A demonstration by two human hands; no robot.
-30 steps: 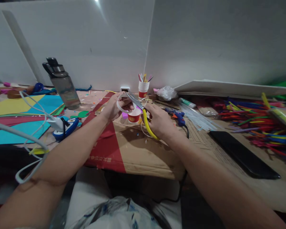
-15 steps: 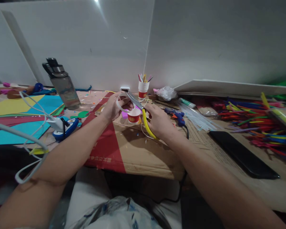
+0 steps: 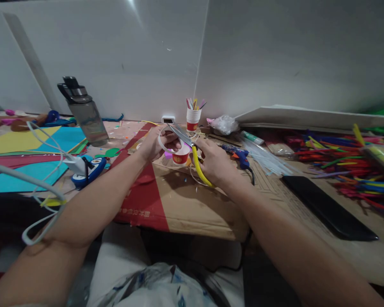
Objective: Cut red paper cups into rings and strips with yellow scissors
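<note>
My left hand (image 3: pixel 153 144) is closed on a thin white ring (image 3: pixel 161 143), which looks like a paper cup rim, held above the cardboard. Yellow-handled scissors (image 3: pixel 197 164) are in my right hand (image 3: pixel 215 161), their metal blades reaching left to the ring and my left fingers. Just below the ring, a short red and white paper cup (image 3: pixel 180 158) sits on the cardboard (image 3: pixel 198 209). A purple piece (image 3: pixel 168 154) lies beside that cup, partly covered.
Behind my hands are stacked cups with pens (image 3: pixel 193 119). A glue gun (image 3: pixel 241 157), a black phone (image 3: pixel 328 207) and pipe cleaners (image 3: pixel 339 157) lie to the right. Left are a bottle (image 3: pixel 88 119), coloured sheets (image 3: pixel 22 175) and a blue power strip (image 3: pixel 88 174) with cables.
The white ring has shifted and turned slightly in my left fingers. The scissors stay at its edge, with only a slight movement of my right hand.
</note>
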